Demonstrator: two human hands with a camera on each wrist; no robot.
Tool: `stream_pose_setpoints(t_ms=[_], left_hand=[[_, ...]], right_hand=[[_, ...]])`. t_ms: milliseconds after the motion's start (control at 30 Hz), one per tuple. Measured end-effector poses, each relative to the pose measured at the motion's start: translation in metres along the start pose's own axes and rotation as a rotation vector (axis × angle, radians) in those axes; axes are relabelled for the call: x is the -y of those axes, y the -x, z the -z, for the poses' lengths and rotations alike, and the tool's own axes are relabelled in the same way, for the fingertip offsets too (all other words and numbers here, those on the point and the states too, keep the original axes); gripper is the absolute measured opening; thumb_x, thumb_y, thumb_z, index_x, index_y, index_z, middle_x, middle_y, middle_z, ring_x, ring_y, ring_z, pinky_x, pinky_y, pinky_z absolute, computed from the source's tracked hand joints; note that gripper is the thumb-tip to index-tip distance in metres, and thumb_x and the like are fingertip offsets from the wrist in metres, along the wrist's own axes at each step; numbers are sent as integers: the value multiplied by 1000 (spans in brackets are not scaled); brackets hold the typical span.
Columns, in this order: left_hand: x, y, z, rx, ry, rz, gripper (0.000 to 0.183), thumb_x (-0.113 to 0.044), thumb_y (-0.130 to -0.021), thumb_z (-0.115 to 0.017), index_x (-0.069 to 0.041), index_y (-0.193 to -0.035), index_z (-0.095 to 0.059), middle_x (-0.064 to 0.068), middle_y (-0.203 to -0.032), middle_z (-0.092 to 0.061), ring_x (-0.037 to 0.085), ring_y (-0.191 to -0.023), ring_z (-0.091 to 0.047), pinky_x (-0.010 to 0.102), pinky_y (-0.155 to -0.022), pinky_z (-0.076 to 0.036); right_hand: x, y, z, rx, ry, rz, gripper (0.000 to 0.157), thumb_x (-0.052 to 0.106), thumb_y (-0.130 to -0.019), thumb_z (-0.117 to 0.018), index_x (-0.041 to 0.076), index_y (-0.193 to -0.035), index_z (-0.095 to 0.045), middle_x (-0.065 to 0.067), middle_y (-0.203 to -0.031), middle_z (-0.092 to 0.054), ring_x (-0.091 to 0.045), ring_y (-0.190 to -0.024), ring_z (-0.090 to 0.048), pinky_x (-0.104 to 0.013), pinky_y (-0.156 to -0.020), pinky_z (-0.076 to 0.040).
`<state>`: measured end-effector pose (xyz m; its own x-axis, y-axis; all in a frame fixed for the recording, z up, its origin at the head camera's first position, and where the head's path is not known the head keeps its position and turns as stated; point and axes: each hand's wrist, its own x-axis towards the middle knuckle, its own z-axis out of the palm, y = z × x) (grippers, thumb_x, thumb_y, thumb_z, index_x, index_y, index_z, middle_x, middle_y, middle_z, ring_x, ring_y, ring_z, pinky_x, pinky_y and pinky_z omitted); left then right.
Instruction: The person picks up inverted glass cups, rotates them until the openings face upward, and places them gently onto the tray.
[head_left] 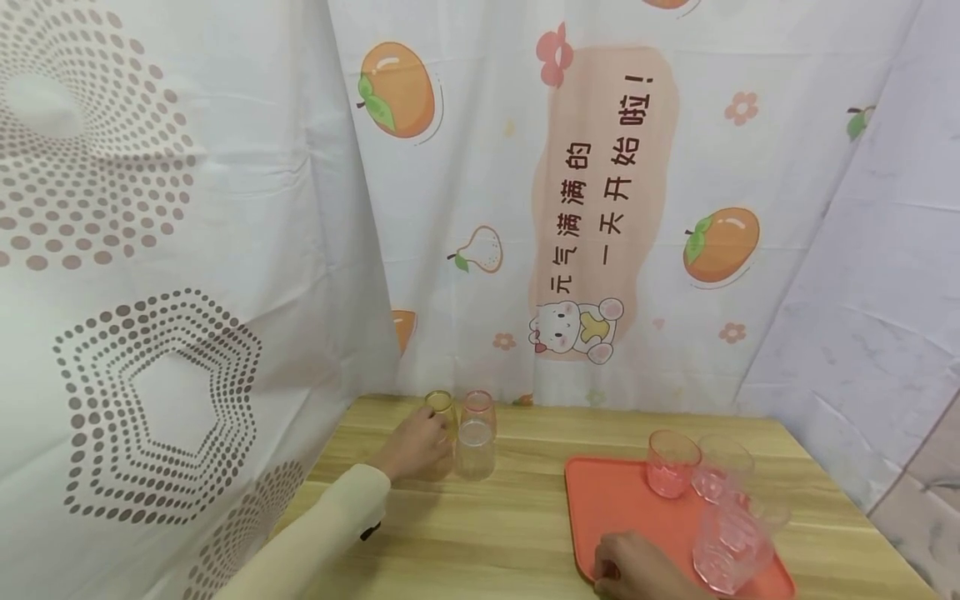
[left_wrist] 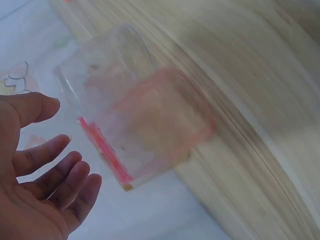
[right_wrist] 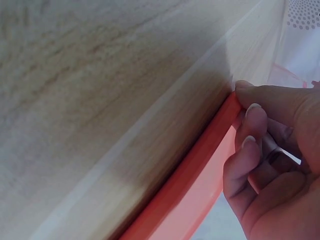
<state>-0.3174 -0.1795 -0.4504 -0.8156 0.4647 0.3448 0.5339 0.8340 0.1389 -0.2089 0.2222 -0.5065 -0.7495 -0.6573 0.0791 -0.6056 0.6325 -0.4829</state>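
Observation:
My left hand (head_left: 416,446) is at the back left of the table, beside a yellow-tinted glass (head_left: 440,402). In the left wrist view its fingers are spread and loosely bent, with nothing between them. A pink-tinted glass (head_left: 478,406) stands to the right, with a clear glass (head_left: 476,458) in front of it. The left wrist view shows the pink glass (left_wrist: 172,115) overlapping the clear one (left_wrist: 107,65). My right hand (head_left: 637,567) is at the near left edge of an orange-red tray (head_left: 611,504). Thumb and curled fingers pinch the tray's rim (right_wrist: 200,150) in the right wrist view.
On the tray's right half stand several pink and clear glasses, among them a pink one (head_left: 672,471) at the back and a faceted one (head_left: 731,550) in front. Wood-grain table (head_left: 517,508) lies between the two groups. A printed curtain (head_left: 480,167) hangs behind.

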Motion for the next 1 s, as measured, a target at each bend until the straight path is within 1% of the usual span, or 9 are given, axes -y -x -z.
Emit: stream_pose_setpoints(t_ms=[67, 167, 267, 467, 533, 633, 767, 833, 1000], left_hand=[[6, 0, -1, 0, -4, -2, 31, -18, -92, -77, 4, -112, -71, 14, -109, -66, 30, -96, -57, 45, -81, -52], [14, 2, -2, 16, 13, 23, 36, -20, -91, -78, 5, -116, -70, 17, -113, -66, 32, -98, -56, 48, -82, -51], [20, 3, -4, 58, 14, 46, 40, -20, -91, -77, 4, -121, -68, 17, -116, -66, 33, -101, -55, 49, -85, -50], [26, 2, -4, 126, 80, 106, 45, -20, -90, -78, 5, -126, -66, 18, -120, -60, 32, -108, -50, 47, -90, -48], [27, 1, -4, 130, 80, 111, 43, -19, -91, -78, 3, -125, -67, 17, -120, -60, 32, -107, -50, 47, -90, -48], [27, -2, -4, 106, 77, 116, 39, -18, -89, -79, 2, -121, -68, 16, -114, -61, 31, -103, -50, 48, -87, -48], [28, -6, -3, 81, 74, 117, 42, -18, -89, -79, 5, -121, -64, 19, -111, -60, 34, -102, -53, 50, -87, -49], [27, -7, -2, 93, 77, 120, 44, -20, -91, -76, 6, -124, -63, 21, -114, -60, 36, -105, -53, 51, -88, -48], [28, -6, -4, 135, 85, 129, 43, -25, -94, -72, 4, -125, -64, 22, -118, -60, 38, -109, -53, 53, -91, -48]], right_hand=[[1, 0, 0, 3, -3, -10, 20, 12, -80, -83, 24, -74, -68, 22, -72, -52, 4, -65, -48, -23, -56, -44], [1, 0, -1, -3, -1, -12, 21, 12, -80, -84, 24, -74, -68, 22, -72, -51, 5, -65, -48, -23, -56, -44], [-1, 0, -3, -15, 0, -2, 22, 11, -79, -84, 24, -73, -67, 23, -72, -51, 5, -65, -47, -22, -56, -43], [-2, 0, -4, -29, 1, 9, 23, 12, -78, -85, 25, -72, -67, 24, -72, -50, 6, -65, -47, -22, -56, -43], [-3, -1, -4, -31, 4, 9, 23, 13, -78, -85, 25, -72, -67, 24, -72, -50, 6, -65, -47, -22, -57, -43], [-3, -1, -5, -28, -5, -6, 22, 14, -79, -85, 25, -73, -67, 24, -72, -51, 5, -65, -47, -22, -57, -43], [-4, -1, -4, -18, -35, -46, 23, 13, -80, -84, 26, -73, -67, 23, -72, -51, 5, -65, -48, -22, -57, -43], [-4, -1, -4, -18, -44, -54, 23, 12, -80, -83, 27, -73, -67, 23, -72, -52, 5, -65, -48, -22, -58, -43], [-6, 0, -7, -49, -32, -12, 22, 11, -78, -83, 26, -73, -68, 24, -72, -52, 5, -65, -48, -22, -57, -43]])
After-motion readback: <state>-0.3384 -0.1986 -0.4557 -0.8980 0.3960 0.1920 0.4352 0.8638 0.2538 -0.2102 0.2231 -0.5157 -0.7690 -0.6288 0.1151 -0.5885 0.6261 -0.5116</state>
